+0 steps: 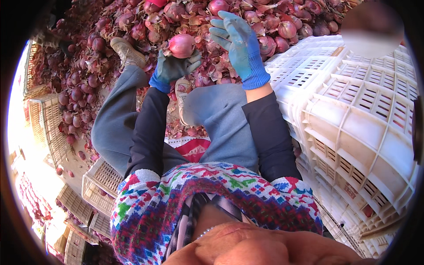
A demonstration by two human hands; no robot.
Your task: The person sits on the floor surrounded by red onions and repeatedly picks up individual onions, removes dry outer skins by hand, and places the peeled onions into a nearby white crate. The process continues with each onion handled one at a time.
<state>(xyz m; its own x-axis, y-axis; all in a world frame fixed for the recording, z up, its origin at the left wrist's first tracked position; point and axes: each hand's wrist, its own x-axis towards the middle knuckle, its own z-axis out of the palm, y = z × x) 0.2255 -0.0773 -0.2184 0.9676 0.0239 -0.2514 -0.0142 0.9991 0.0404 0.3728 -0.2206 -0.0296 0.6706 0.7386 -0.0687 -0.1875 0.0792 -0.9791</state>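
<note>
A large red onion (182, 46) rests in the upturned palm of my left hand (175, 66), which wears a blue knitted glove with a dark coated palm. To the right, my right hand (236, 43) is raised in a matching glove, fingers apart and nothing in it. Beneath and beyond both hands spreads a heap of red onions (286, 29), mixed with loose dry skins. Bits of papery skin cling at the left side of the held onion.
White plastic crates (344, 116) are stacked close on my right. More crates, including a slatted crate (102, 185), stand on the left with onions around them. My shoes (127, 53) are among the onions. A red cloth or bag (195, 149) shows between my legs.
</note>
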